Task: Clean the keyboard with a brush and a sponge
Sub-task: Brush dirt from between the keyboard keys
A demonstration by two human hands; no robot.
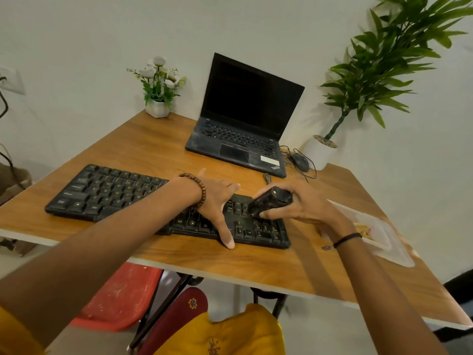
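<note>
A black keyboard (107,193) lies across the wooden table (153,149). My left hand (217,201) rests flat on its right half, fingers spread and thumb reaching over the front edge. My right hand (297,203) grips a black brush (271,202), whose bristle end touches the keys of the number pad at the keyboard's right end. A yellowish sponge (362,230) lies in a clear plastic wrapper (389,242) on the table, to the right of my right wrist.
An open black laptop (245,119) stands behind the keyboard, with a wired mouse (299,161) to its right. A small flower pot (157,107) sits at the far corner and a tall potted plant (320,149) at the right. A red stool (120,295) stands under the table.
</note>
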